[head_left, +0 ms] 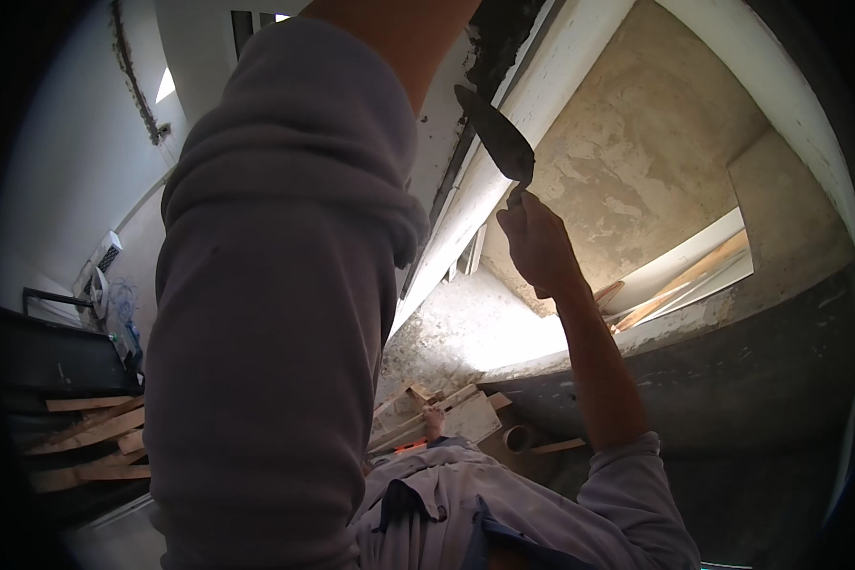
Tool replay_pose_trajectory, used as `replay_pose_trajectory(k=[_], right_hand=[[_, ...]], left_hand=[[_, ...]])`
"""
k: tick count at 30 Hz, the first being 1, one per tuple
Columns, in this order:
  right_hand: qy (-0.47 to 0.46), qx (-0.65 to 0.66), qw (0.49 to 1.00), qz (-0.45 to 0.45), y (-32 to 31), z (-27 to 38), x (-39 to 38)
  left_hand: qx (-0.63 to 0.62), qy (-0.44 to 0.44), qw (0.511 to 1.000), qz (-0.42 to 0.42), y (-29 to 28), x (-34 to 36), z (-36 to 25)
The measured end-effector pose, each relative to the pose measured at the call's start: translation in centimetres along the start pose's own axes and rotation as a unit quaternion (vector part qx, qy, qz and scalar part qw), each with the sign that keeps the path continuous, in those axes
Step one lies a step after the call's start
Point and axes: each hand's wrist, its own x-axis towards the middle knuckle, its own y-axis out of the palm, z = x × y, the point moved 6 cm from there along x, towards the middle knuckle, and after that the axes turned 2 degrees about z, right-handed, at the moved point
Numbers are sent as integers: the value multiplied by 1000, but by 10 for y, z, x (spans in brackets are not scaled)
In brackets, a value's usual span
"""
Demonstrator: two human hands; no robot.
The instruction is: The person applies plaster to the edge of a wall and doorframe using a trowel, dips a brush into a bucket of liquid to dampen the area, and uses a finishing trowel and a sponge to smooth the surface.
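My right hand (540, 245) is raised and closed round the handle of a pointed trowel (497, 141). Its dark blade points up and to the left, in front of a white frame post (518, 157). Near the blade's tip, a rough dark strip (497, 43) runs beside the post along the wall edge. My left arm, in a rolled grey sleeve (275, 285), fills much of the left half and reaches up past the top edge. The left hand lies outside the picture.
Patchy plaster covers the wall (627, 142) at the right, with timber (684, 280) showing through an opening. Boards (461, 423) and a tape-like roll (518, 439) lie below. Loose wood (95, 442) is piled at lower left, beside a dark panel (62, 356).
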Motion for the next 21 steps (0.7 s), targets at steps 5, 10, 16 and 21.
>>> replay_pose_trajectory(k=[5,10,16,21], right_hand=[[-17,23,996,-85,-27,3,9],[-34,20,991,-129,-48,27,-4],[-5,-3,1000,-14,5,-13,-1],[-41,7,996,-82,-52,27,27]], left_hand=[[-5,12,1000,-11,1,3,3],[1,13,1000,-3,7,3,4],[-9,3,1000,13,4,0,0],[2,-7,1000,8,0,-4,2]])
